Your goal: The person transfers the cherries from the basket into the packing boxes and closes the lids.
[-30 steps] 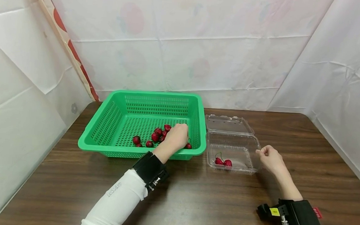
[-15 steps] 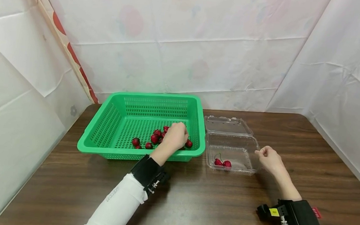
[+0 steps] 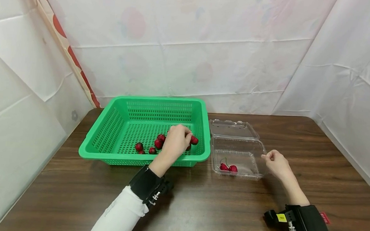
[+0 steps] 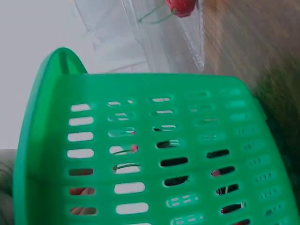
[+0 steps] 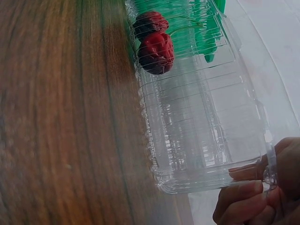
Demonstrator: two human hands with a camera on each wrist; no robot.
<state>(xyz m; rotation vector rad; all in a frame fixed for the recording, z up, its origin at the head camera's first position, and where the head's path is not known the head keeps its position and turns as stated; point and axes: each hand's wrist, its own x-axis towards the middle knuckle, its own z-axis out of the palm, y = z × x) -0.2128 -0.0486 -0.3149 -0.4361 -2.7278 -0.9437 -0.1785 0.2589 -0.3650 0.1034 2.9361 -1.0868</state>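
My left hand point(image 3: 175, 140) is over the right part of a green plastic basket point(image 3: 106, 156), its thumb and fingers bent together beside a dark red cherry point(image 3: 194, 140), which it seems to pinch by the stem. The fingertips are partly hidden; in the left wrist view the basket's slotted wall point(image 4: 150, 89) covers most of that hand. More cherries point(image 3: 158, 143) lie on the basket floor. My right hand point(image 3: 276, 164) pinches the right rim of an open clear plastic clamshell box point(image 3: 246, 160). Two cherries point(image 5: 157, 52) joined at their stems lie in its near left corner.
The clamshell's lid point(image 3: 235, 130) lies folded back behind its base, close beside the basket. Both containers stand on a dark wood-grain table point(image 3: 217, 209). White sheets point(image 3: 188, 59) hang behind and at both sides.
My left hand has turned and shifted slightly left, and a cherry at its fingertips has come up from the basket floor. The right hand stays at the clamshell's rim.
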